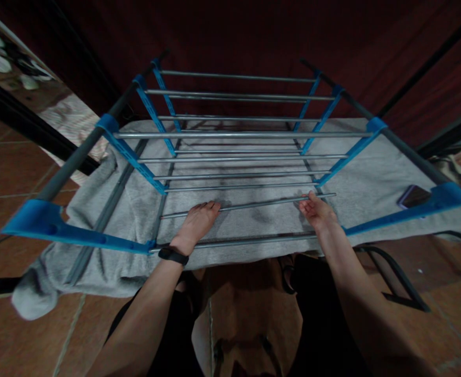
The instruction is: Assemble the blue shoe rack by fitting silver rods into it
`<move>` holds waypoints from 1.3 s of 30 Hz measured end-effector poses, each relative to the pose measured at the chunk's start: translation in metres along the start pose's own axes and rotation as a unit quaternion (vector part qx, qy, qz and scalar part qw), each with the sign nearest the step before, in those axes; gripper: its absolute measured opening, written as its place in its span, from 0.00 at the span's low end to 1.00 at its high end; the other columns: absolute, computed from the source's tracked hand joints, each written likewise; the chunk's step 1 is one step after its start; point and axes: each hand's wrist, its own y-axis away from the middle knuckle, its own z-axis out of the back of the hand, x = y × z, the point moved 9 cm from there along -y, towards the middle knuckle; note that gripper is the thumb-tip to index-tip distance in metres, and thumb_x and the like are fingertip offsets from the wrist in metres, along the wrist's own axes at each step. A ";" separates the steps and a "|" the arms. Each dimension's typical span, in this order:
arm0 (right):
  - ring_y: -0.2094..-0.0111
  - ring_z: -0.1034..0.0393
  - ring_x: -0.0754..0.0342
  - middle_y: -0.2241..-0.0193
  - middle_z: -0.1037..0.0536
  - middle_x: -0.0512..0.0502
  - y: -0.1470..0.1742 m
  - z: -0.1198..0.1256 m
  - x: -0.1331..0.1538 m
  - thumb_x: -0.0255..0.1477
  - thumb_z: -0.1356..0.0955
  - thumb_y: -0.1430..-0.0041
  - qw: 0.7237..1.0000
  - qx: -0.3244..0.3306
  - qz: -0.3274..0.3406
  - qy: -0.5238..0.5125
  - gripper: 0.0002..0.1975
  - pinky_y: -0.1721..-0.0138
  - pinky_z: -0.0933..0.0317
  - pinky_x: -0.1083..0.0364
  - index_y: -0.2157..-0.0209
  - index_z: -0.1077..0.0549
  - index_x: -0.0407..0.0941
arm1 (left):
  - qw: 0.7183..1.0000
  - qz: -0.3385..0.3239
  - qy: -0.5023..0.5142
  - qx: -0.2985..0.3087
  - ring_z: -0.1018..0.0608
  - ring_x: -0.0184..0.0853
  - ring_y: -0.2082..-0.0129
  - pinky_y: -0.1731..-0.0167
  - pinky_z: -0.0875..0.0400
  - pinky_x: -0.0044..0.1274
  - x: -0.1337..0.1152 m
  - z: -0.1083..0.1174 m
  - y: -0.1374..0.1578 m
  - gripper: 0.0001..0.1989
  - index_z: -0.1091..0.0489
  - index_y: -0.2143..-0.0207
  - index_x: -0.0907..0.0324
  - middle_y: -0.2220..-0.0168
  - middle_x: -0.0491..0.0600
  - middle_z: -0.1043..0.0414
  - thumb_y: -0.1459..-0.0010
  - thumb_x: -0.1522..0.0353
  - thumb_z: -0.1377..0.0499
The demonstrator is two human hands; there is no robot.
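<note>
Both hands are on one loose thin metal rod (261, 203), which lies slightly slanted low over the cloth, inside the front of a rack. My left hand (201, 220) is closed over the rod left of its middle, palm down, a black band on the wrist. Near the rod's right end, my right hand (315, 208) pinches it with fingers curled. Around them stands the rack, made of grey tubes, blue plastic side brackets (130, 157) and several metal crossbars (246, 135). The nearest blue brackets (85, 235) are joined at the bottom by a front crossbar (254, 240).
A grey towel-like cloth (132, 209) covers the surface under the rack. At the right lies a phone (414, 196) behind a blue bracket. A dark red curtain (230, 36) hangs behind. Dark metal tubing (395, 272) stands at lower right above the tiled floor (97, 324).
</note>
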 end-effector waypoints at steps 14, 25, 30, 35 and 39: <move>0.79 0.27 0.61 0.77 0.23 0.52 -0.004 0.002 -0.007 0.15 0.40 0.33 0.999 -0.004 -0.038 0.013 0.15 0.75 0.29 0.63 0.69 0.29 0.44 | 1.000 -0.005 -0.028 -0.007 0.22 0.41 0.56 0.49 0.33 0.33 -0.012 0.008 -0.001 0.17 0.29 0.53 0.60 0.58 0.55 0.24 0.36 0.79 0.53; 0.76 0.27 0.61 0.75 0.23 0.53 -0.004 0.003 -0.005 0.16 0.38 0.33 1.000 -0.011 -0.016 0.012 0.13 0.71 0.28 0.62 0.71 0.30 0.44 | 0.999 0.009 -0.030 -0.010 0.22 0.41 0.56 0.49 0.33 0.34 -0.014 0.010 0.000 0.18 0.29 0.53 0.59 0.58 0.55 0.24 0.36 0.79 0.53; 0.79 0.30 0.63 0.76 0.23 0.53 -0.002 0.000 -0.005 0.18 0.37 0.32 1.000 -0.002 -0.021 0.009 0.13 0.71 0.27 0.63 0.70 0.30 0.44 | 0.999 0.012 -0.030 -0.011 0.21 0.41 0.54 0.48 0.32 0.35 -0.009 0.008 0.001 0.19 0.30 0.50 0.59 0.55 0.55 0.23 0.36 0.79 0.54; 0.79 0.31 0.63 0.78 0.24 0.54 0.006 -0.004 -0.003 0.21 0.37 0.30 1.000 -0.009 -0.029 0.007 0.12 0.72 0.28 0.63 0.70 0.31 0.44 | 0.999 0.041 0.019 -0.012 0.21 0.40 0.57 0.54 0.31 0.31 0.005 0.010 0.002 0.12 0.30 0.51 0.57 0.56 0.52 0.23 0.33 0.74 0.50; 0.77 0.29 0.62 0.78 0.25 0.53 0.009 -0.007 -0.002 0.19 0.38 0.31 0.999 -0.008 -0.032 0.000 0.14 0.70 0.28 0.62 0.71 0.32 0.44 | 0.997 0.054 0.055 -0.028 0.21 0.40 0.59 0.59 0.30 0.30 0.013 0.021 0.005 0.09 0.32 0.51 0.57 0.56 0.50 0.23 0.32 0.67 0.46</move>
